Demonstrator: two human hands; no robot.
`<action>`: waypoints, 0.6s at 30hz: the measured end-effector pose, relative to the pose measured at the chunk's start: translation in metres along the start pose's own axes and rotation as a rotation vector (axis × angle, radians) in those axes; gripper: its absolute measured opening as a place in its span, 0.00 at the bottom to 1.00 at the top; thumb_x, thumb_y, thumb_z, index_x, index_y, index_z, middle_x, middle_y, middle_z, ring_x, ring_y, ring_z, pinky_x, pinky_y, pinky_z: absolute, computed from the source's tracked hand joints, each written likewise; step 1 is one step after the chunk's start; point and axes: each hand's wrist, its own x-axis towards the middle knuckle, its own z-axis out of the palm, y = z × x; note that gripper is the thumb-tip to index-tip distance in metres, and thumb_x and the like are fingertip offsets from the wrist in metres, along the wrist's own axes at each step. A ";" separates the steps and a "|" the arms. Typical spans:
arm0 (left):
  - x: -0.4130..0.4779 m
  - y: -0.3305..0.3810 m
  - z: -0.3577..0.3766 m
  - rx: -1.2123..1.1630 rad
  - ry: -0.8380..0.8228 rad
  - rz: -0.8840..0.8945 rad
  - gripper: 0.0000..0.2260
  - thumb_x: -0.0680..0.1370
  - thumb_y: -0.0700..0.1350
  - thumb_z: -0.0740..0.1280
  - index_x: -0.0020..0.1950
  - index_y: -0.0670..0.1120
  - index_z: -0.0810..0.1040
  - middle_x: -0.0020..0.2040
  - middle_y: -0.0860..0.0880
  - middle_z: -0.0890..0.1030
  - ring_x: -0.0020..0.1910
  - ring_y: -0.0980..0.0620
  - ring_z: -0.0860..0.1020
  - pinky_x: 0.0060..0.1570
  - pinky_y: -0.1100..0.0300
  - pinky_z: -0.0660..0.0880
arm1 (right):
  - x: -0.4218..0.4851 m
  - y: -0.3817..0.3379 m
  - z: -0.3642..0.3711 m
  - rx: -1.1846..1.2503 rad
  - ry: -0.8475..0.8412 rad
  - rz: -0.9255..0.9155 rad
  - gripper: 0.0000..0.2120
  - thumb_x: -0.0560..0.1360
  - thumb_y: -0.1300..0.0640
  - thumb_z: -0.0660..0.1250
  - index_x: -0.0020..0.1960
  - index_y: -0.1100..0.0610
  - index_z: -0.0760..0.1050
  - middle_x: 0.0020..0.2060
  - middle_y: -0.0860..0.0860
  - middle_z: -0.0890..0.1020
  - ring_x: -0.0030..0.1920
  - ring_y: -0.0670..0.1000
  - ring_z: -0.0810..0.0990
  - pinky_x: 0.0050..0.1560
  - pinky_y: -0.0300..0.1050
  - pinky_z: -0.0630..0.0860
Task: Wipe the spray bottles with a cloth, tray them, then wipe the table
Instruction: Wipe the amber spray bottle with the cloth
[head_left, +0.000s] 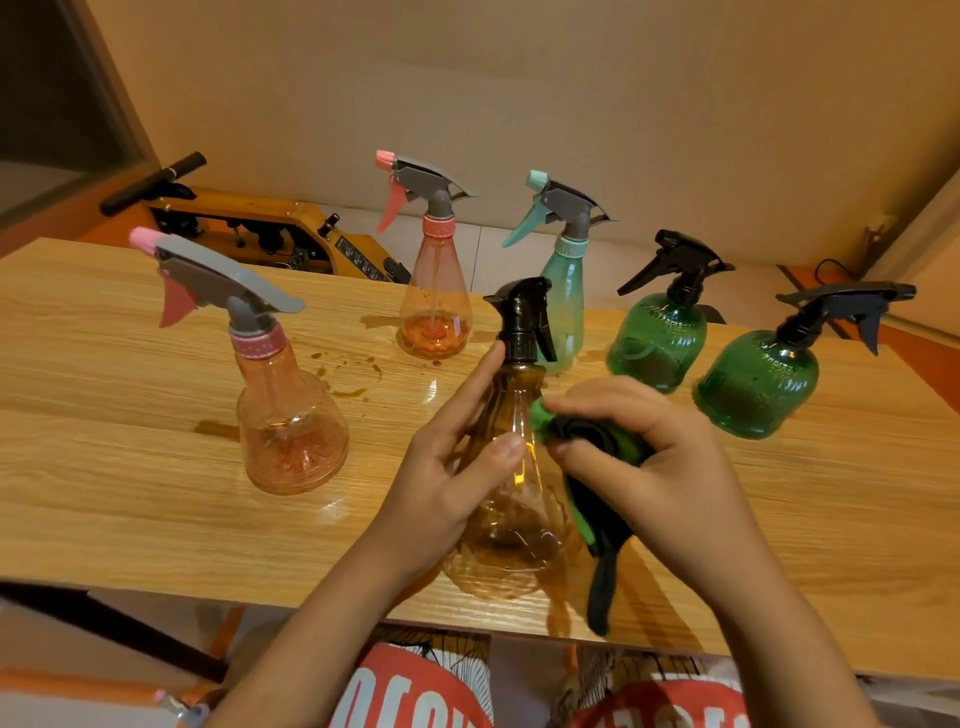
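An amber spray bottle (514, 499) with a black trigger head stands near the table's front edge. My left hand (447, 467) grips its left side, thumb across the front. My right hand (660, 467) holds a green and black cloth (597, 467) pressed against the bottle's right side; a black end of the cloth hangs down toward the table edge. Around it stand a pink bottle (280, 415) at the left, another pink bottle (434, 312) behind, a teal bottle (563, 296) and two green bottles (657, 338) (758, 384) at the right.
The wooden table (130, 467) has brown spill spots (345, 371) between the two pink bottles. Behind the table lies a yellow machine (270, 228) with a black handle. The wall is close behind. No tray is in view.
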 end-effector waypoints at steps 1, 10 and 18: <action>0.000 0.000 -0.001 0.005 0.005 0.001 0.30 0.78 0.52 0.66 0.80 0.55 0.62 0.77 0.68 0.66 0.77 0.65 0.63 0.68 0.73 0.64 | -0.001 -0.002 -0.005 0.006 -0.068 0.015 0.15 0.71 0.63 0.76 0.54 0.48 0.86 0.49 0.41 0.84 0.55 0.44 0.82 0.55 0.34 0.76; 0.000 -0.001 0.005 -0.004 -0.009 0.005 0.29 0.79 0.52 0.66 0.79 0.57 0.62 0.77 0.65 0.68 0.77 0.62 0.65 0.71 0.67 0.66 | 0.006 -0.003 0.002 -0.063 0.077 -0.025 0.14 0.72 0.62 0.75 0.55 0.48 0.85 0.49 0.40 0.84 0.56 0.43 0.81 0.56 0.34 0.76; -0.004 -0.001 0.009 -0.007 -0.035 -0.008 0.28 0.79 0.53 0.65 0.79 0.58 0.63 0.78 0.63 0.67 0.79 0.60 0.64 0.76 0.57 0.65 | 0.004 -0.001 0.005 -0.053 0.151 -0.001 0.13 0.72 0.62 0.75 0.55 0.50 0.85 0.48 0.40 0.83 0.54 0.42 0.81 0.54 0.33 0.76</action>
